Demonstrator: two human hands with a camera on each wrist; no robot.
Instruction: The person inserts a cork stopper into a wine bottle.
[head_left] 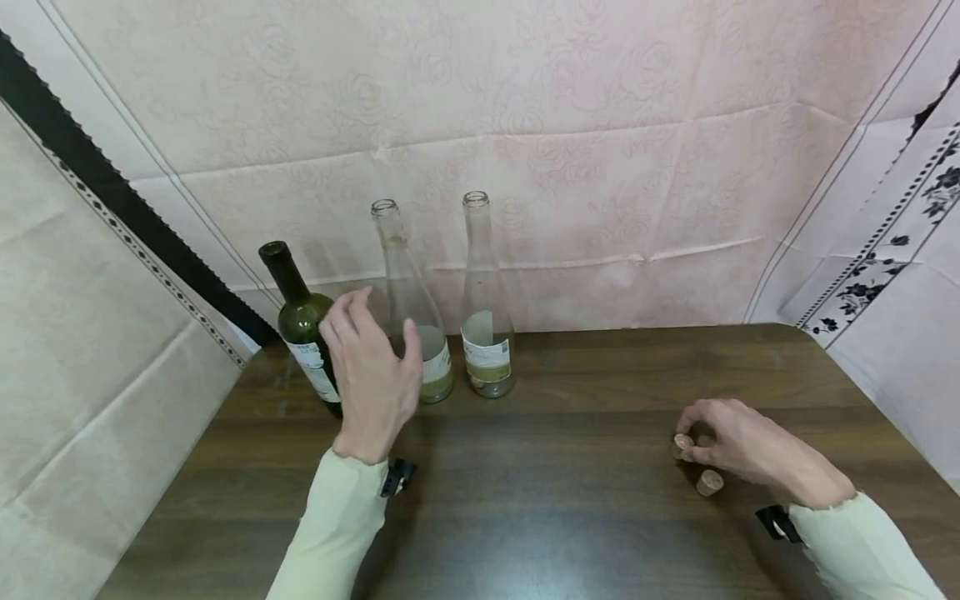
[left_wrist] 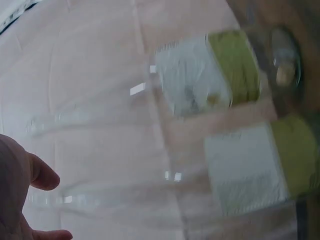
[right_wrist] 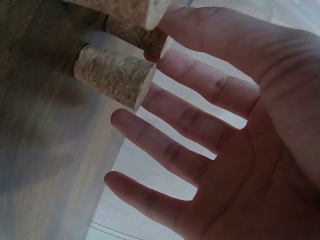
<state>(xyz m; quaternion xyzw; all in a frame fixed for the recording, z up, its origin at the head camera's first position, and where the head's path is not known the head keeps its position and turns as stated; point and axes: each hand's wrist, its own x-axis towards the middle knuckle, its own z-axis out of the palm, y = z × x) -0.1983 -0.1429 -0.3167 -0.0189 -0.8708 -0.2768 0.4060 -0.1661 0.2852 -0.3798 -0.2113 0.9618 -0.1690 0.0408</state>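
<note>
My left hand (head_left: 372, 379) is raised with spread fingers, in front of the green glass bottle (head_left: 306, 321) and the left clear bottle (head_left: 408, 283); in the left wrist view its fingers hold nothing. To the right stands another clear bottle (head_left: 486, 292), upright and uncapped; a small tan piece shows near its base. At the table's right, my right hand (head_left: 738, 437) pinches a cork (head_left: 682, 446) between thumb and index finger, low over the wood. A second cork (head_left: 709, 482) stands nearer the front. Another cork (right_wrist: 115, 75) is by the middle finger in the right wrist view.
The brown wooden table (head_left: 540, 492) has its back edge against a pale patterned cloth (head_left: 562, 167). More cloth with dark trim (head_left: 112, 200) hangs at the left. The bottles stand near the back left of the table.
</note>
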